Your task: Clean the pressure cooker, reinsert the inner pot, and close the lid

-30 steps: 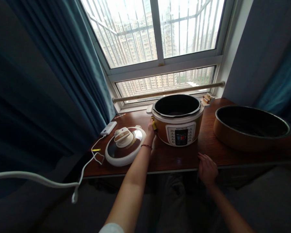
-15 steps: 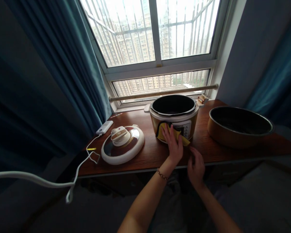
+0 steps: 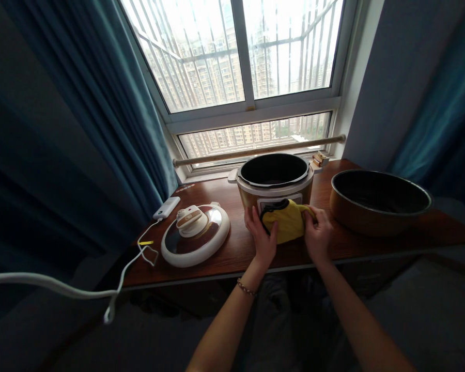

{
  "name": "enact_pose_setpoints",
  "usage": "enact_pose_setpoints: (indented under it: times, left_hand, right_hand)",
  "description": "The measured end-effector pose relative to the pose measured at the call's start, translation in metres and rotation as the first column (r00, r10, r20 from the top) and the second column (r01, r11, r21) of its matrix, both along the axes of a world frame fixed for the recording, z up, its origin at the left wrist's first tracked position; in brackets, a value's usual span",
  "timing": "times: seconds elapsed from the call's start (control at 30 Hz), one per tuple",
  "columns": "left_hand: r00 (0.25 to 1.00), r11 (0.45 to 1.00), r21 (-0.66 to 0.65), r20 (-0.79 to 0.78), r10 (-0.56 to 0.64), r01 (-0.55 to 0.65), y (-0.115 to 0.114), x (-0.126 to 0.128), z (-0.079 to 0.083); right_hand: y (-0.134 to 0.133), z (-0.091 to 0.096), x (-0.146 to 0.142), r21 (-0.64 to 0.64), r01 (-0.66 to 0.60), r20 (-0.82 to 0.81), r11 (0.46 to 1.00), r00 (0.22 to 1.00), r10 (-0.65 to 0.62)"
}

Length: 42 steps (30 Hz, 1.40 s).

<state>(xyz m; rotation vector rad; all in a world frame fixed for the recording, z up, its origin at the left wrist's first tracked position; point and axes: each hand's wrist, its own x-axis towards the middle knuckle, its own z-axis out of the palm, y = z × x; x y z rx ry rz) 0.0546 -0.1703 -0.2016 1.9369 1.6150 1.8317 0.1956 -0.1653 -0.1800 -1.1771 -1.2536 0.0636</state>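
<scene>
An open electric cooker (image 3: 275, 182) with a dark inner pot stands on the wooden table (image 3: 225, 253) by the window. A yellow cloth (image 3: 285, 220) with a dark edge is spread against the cooker's front panel. My left hand (image 3: 260, 236) grips the cloth's left side. My right hand (image 3: 316, 231) grips its right side. Both hands rest low in front of the cooker, just above the tabletop.
The cooker's lid (image 3: 196, 232) lies to the left on the table. A white power bank (image 3: 166, 207) with a white cable (image 3: 127, 266) sits further left. A wide dark pan (image 3: 380, 199) stands at the right. Teal curtains hang on both sides.
My left hand moved with the cloth from the cooker's left side to its front. My right hand lifted off the table edge and took hold of the cloth's right side.
</scene>
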Motion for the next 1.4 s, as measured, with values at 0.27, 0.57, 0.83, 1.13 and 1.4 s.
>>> enact_pose_setpoints:
  times: [0.27, 0.57, 0.83, 1.13, 1.4]
  left_hand:
    - [0.982, 0.987, 0.057, -0.105, 0.154, -0.149, 0.013, -0.006, -0.015]
    - [0.979, 0.980, 0.101, -0.095, 0.181, -0.171, 0.035, -0.041, -0.042]
    - [0.976, 0.976, -0.027, 0.007, 0.218, -0.218, 0.042, -0.042, -0.044]
    - [0.981, 0.981, -0.032, -0.020, 0.191, -0.191, 0.045, -0.043, -0.049]
    - [0.989, 0.988, -0.043, -0.002, 0.147, -0.147, 0.037, -0.037, -0.045]
  right_hand:
    - [0.036, 0.005, 0.008, -0.051, 0.270, -0.062, 0.961, 0.960, -0.273]
    - [0.016, -0.003, -0.046, 0.052, 0.115, 0.015, 0.992, 0.993, -0.116]
    - [0.070, -0.035, -0.027, -0.032, 0.126, -0.184, 0.992, 0.974, -0.130]
    - [0.056, -0.007, -0.034, 0.043, 0.069, -0.153, 0.997, 0.986, -0.062]
    - [0.092, -0.027, -0.008, -0.051, -0.047, -0.466, 0.998, 0.885, 0.018]
